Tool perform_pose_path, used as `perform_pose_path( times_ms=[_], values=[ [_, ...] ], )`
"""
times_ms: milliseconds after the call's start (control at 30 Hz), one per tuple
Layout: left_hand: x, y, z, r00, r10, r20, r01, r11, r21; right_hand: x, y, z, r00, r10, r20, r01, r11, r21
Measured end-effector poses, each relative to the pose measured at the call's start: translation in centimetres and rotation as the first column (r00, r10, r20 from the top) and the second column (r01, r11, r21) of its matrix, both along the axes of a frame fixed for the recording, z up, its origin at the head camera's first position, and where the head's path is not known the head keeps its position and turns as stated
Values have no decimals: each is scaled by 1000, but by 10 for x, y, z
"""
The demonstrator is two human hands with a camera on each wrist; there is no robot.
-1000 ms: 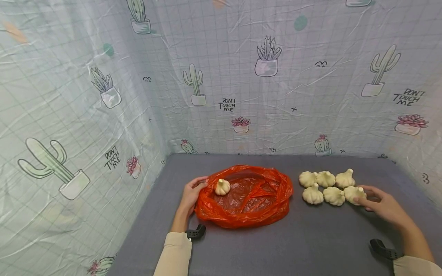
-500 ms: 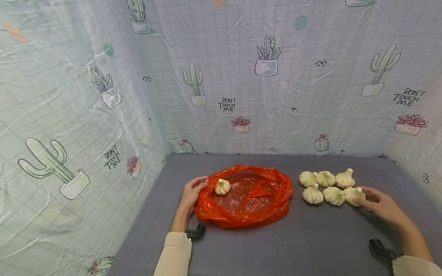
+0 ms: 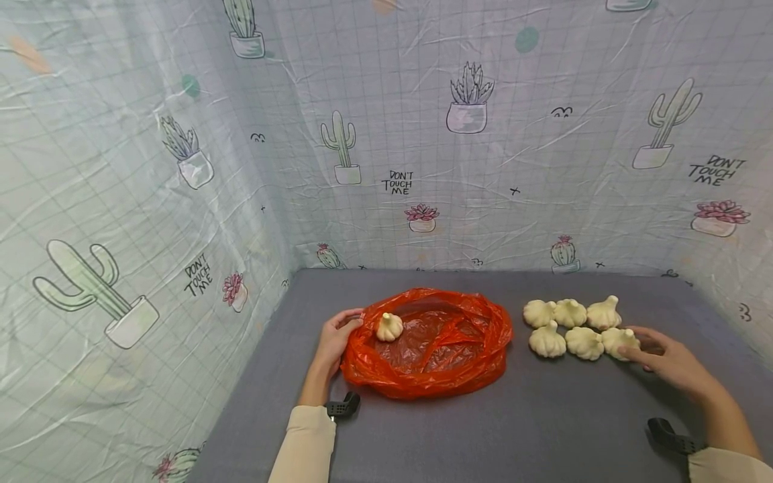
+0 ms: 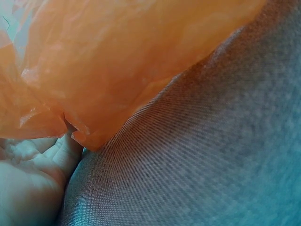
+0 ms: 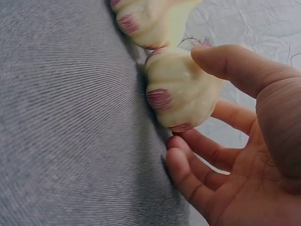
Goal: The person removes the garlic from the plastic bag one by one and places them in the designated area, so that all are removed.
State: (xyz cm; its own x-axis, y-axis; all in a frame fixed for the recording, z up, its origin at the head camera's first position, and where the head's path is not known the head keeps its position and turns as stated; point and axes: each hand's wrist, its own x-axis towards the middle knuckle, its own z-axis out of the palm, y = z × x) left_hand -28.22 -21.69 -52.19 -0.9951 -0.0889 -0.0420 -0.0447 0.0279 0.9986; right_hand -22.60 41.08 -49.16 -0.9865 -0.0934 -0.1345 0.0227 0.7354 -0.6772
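Observation:
A red plastic bag (image 3: 425, 386) lies with its mouth spread wide on the table. Inside, by its left wall, sits one garlic bulb (image 3: 389, 327). My left hand (image 3: 331, 342) grips the bag's left rim; the left wrist view shows the orange-looking film (image 4: 108, 70) over the fingers, hiding their tips. At the right, my right hand (image 3: 673, 362) holds the nearest right garlic bulb (image 3: 617, 342) between thumb and fingers, the bulb still in its row. In the right wrist view the thumb lies across this purple-marked bulb (image 5: 181, 94), with fingers on its other side.
Several more garlic bulbs (image 3: 570, 313) stand close together in two rows, right of the bag. The grey cloth-covered table (image 3: 483, 436) meets a cactus-print sheet (image 3: 374, 228) at the back and sides. A black wrist strap piece (image 3: 670, 436) hangs by the right wrist.

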Motion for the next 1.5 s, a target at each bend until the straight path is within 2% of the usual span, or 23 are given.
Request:
perform_pose_path(
  times_ms=[167, 333, 400, 467, 533, 633, 733, 833, 933, 1033, 1133, 1200, 1300, 1400, 1500],
  values=[
    [0, 0, 0, 1000, -2, 4, 2, 1000, 2, 1, 0, 5, 999, 32, -5, -32, 999, 21],
    [0, 0, 0, 1000, -3, 3, 3, 1000, 4, 2, -5, 22, 999, 45, -21, -44, 999, 20],
    [0, 0, 0, 1000, -6, 3, 6, 1000, 6, 3, -11, 31, 997, 42, -59, -41, 999, 22],
    [-1, 0, -1, 1000, -8, 3, 8, 1000, 7, 5, -20, 40, 989, 31, -143, -28, 999, 23],
    [-1, -1, -1, 1000, -9, 1, 9, 1000, 8, 8, -32, 47, 968, 7, -251, -6, 1000, 5],
    [-2, -1, -1, 1000, -5, -5, 5, 1000, 12, 13, -54, 56, 919, -34, -393, 13, 998, -54],
    [-3, 0, -2, 1000, -1, -10, 1, 1000, 10, 18, -83, 65, 881, -37, -472, -25, 992, -124],
    [-3, 0, -1, 1000, 1, -10, -1, 1000, 6, 20, -117, 69, 851, 0, -526, -106, 980, -171],
    [-2, 0, -1, 1000, 4, -10, -4, 1000, 5, 18, -153, 68, 822, 63, -566, -210, 958, -198],
    [-2, 0, -2, 1000, 8, -12, -8, 1000, 4, 12, -188, 60, 799, 136, -585, -307, 929, -204],
    [-1, -1, -2, 1000, 13, -12, -13, 1000, 9, 6, -223, 48, 786, 207, -583, -375, 909, -182],
    [-1, -1, -1, 1000, 15, -8, -15, 1000, 10, 2, -244, 39, 789, 247, -562, -398, 903, -161],
    [0, -2, -1, 1000, 16, -1, -16, 1000, 15, -2, -274, 30, 816, 288, -501, -408, 901, -146],
    [1, -1, -1, 1000, 9, 0, -9, 1000, 15, -8, -299, 24, 848, 297, -439, -398, 904, -156],
    [0, -1, 0, 1000, 6, -3, -6, 1000, 21, -16, -321, 23, 870, 291, -399, -385, 905, -179]
  ],
)
